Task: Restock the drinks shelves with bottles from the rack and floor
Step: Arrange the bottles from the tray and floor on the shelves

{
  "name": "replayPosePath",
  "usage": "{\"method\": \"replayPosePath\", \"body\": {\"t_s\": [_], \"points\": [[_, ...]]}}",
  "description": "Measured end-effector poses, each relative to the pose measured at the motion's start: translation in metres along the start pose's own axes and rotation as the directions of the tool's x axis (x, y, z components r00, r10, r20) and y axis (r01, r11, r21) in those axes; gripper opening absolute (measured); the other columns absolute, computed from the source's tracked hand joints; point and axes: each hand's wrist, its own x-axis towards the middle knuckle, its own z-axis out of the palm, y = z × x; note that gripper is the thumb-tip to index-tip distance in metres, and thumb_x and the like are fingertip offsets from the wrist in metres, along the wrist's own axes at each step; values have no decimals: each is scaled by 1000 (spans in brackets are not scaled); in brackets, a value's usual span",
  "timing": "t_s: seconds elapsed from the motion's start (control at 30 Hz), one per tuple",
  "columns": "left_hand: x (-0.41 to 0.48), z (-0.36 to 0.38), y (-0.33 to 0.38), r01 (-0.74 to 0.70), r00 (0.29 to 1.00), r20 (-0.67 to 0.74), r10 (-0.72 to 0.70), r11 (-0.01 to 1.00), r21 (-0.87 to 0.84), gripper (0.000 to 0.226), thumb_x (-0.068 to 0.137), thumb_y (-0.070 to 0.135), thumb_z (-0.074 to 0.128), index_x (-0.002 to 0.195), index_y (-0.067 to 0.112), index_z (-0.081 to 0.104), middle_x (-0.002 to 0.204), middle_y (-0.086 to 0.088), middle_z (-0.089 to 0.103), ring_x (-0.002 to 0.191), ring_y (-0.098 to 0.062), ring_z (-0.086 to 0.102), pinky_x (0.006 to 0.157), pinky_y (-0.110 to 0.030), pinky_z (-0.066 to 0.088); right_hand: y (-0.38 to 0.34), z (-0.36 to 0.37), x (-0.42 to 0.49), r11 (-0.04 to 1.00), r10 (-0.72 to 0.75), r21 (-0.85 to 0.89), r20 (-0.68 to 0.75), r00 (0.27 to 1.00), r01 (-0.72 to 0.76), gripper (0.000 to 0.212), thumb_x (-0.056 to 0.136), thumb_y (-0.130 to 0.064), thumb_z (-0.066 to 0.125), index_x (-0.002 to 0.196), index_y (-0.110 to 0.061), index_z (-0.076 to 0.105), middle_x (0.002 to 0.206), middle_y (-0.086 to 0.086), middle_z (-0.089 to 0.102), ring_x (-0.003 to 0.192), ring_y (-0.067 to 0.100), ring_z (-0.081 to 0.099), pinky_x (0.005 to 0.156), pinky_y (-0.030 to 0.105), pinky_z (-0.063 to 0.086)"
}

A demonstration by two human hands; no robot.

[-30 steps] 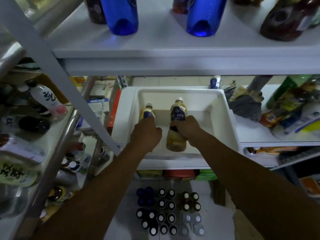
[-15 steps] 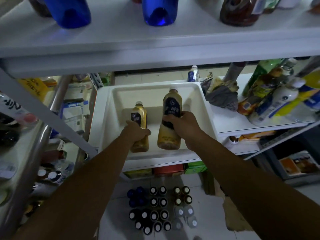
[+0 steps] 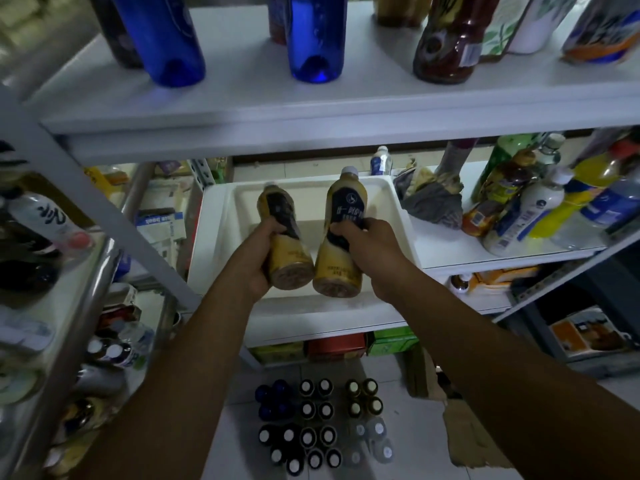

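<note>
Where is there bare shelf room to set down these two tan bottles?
White tray: floor bare. Top shelf: gaps between the blue bottles and beside the brown bottle. Below, a patch before the grey rag. Crowded: the bottle cluster right of it.

Both bare forearms reach forward, converging toward the middle. The left hand (image 3: 257, 264) wraps its fingers round the lower body of the left tan bottle (image 3: 290, 263). The right hand (image 3: 374, 252) grips the right tan bottle (image 3: 346, 202) at its dark label, knuckles up.
</note>
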Motion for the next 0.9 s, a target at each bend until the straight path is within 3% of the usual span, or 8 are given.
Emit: {"method": "replayPosePath", "body": {"t_s": [0.07,0.17,0.33,0.47,0.57,0.73,0.9], "points": [[-24,-3,-5,9,993,121,2,996,-87,42,86,26,59,124,8,61,102,-13,68,81,-27,66,80,-41,57,-3,-2,-12,1000,-24,-8,10,1000,24,11,88,-22,69,81,-23,60,81,1,68,67,13,69,52,25,55],[-56,-1,-19,15,984,177,-1,997,-75,49,78,34,71,119,8,62,98,-11,71,80,-28,67,71,-39,59,-4,-6,-31,998,-61,12,30,998,61,11,87,-18,70,81,-22,63,73,-1,68,54,7,68,44,20,51],[-100,-2,-49,1,991,132,8,998,-67,46,68,27,75,109,7,69,103,-7,72,89,-27,66,72,-38,57,2,-15,-63,995,-100,-13,74,992,101,13,84,-22,74,87,-26,62,85,1,69,68,14,69,46,20,51],[-147,-10,-71,-89,993,68,93,994,-60,23,67,26,72,85,15,82,93,-8,74,80,-23,68,72,-38,55,11,-19,-94,989,-138,-33,174,975,146,18,83,-23,75,94,-28,61,91,1,70,72,13,69,48,19,51],[-186,-15,-84,-165,986,-8,165,981,-100,29,68,25,71,92,11,78,90,-9,72,77,-23,67,67,-35,56,19,-16,-121,987,-152,-11,278,949,161,22,85,-22,74,102,-24,61,94,3,70,70,11,69,48,20,52],[-255,-26,-98,-311,945,-171,279,929,-202,50,68,23,70,115,6,64,96,-15,72,74,-28,70,60,-35,57,16,4,-162,977,-202,36,463,863,209,38,86,-22,76,121,-18,61,105,2,72,83,14,72,60,22,56],[-320,-42,-91,-545,807,-340,483,831,-111,45,70,23,74,110,5,66,91,-15,74,74,-29,72,57,-36,57,-1,33,-198,947,-294,86,615,731,309,36,84,-22,78,117,-27,62,87,-16,73,77,0,70,56,12,52]]}}
